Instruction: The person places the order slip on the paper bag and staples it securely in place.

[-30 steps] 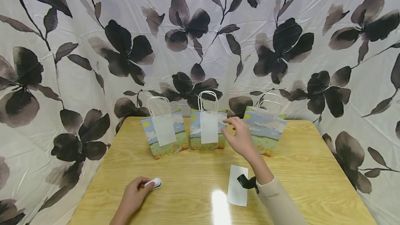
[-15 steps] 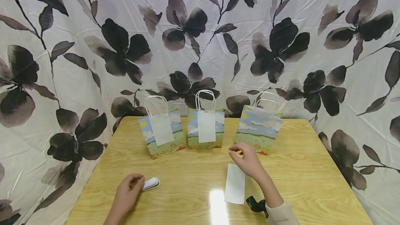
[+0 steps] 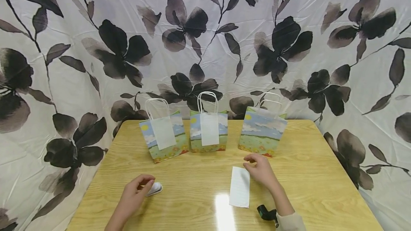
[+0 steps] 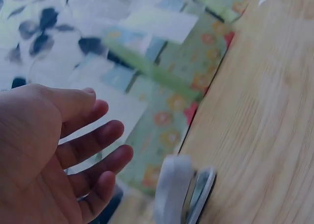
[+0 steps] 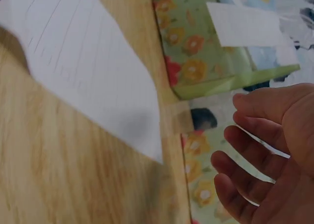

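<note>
A small white stapler (image 3: pixel 155 188) lies on the left part of the table. My left hand (image 3: pixel 134 191) hovers beside it and partly covers it in the head view; the left wrist view shows loosely bent fingers, apart from the stapler (image 4: pixel 174 189). On the right, a lined white sheet of paper (image 3: pixel 239 187) lies flat. Just past its upper right corner is my right hand (image 3: pixel 260 169), fingers relaxed around nothing. The right wrist view shows that hand (image 5: pixel 274 155) apart from the paper (image 5: pixel 93 62).
Along the back stand three paper gift bags with white handles: a left bag (image 3: pixel 180 144), a middle bag (image 3: pixel 194 142) and a right bag (image 3: pixel 261 134). White sheets hang on the front of the left and middle ones. A flowered cloth (image 3: pixel 237 56) rises behind the table (image 3: pixel 192 174).
My right hand has come back from between the middle and right bags to the paper's upper corner. My left hand has let go of the stapler and lifted slightly. The head view has shifted a little.
</note>
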A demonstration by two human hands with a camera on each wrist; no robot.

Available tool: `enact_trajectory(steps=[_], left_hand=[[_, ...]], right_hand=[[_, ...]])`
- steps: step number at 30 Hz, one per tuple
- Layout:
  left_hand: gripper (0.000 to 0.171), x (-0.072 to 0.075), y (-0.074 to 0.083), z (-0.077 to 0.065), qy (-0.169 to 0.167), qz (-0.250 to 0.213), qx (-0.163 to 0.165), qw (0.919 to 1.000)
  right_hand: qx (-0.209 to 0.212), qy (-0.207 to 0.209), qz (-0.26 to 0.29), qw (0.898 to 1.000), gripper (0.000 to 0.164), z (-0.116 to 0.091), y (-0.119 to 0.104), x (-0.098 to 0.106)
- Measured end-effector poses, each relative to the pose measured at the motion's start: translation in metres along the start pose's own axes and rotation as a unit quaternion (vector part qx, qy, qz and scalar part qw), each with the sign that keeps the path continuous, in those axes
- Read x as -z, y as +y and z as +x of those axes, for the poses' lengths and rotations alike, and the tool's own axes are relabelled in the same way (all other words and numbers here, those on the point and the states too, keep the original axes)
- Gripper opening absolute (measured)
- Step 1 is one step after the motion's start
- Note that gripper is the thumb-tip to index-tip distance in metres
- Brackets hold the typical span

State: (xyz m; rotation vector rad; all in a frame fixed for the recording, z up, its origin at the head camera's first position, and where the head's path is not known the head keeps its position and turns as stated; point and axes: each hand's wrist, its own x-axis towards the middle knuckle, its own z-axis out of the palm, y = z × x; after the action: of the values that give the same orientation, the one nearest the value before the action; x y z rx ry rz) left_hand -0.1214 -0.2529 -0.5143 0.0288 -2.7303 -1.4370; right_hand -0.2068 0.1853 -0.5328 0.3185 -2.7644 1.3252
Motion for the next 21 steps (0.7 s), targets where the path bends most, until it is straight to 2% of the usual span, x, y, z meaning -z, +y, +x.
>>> enact_trajectory(steps=[4,8,11,16,19,21], left_hand=[[0.023,-0.014,0.018,0.002,-0.061,-0.010,-0.020,0.9979],[0.028,-0.033,0.029,0.008,-0.131,-0.015,-0.054,0.9898],[0.030,-0.048,0.034,0.014,-0.179,-0.013,-0.079,0.9806],[0.030,-0.075,0.038,0.022,-0.255,-0.022,-0.113,0.9600],[0.028,-0.088,0.038,0.025,-0.286,-0.028,-0.119,0.9502],[0.027,-0.095,0.038,0.026,-0.299,-0.028,-0.119,0.9464]], right_hand=[[-0.031,-0.001,-0.005,1.000,0.023,-0.001,0.013,0.001],[-0.041,0.002,-0.017,0.999,0.021,-0.001,0.023,0.001],[-0.056,-0.002,-0.015,0.998,0.020,-0.001,0.029,0.001],[-0.071,-0.002,0.000,0.997,0.024,-0.003,0.037,0.000],[-0.068,0.001,-0.002,0.998,0.025,-0.005,0.042,-0.002],[-0.065,-0.001,-0.008,0.998,0.025,-0.005,0.044,-0.005]])
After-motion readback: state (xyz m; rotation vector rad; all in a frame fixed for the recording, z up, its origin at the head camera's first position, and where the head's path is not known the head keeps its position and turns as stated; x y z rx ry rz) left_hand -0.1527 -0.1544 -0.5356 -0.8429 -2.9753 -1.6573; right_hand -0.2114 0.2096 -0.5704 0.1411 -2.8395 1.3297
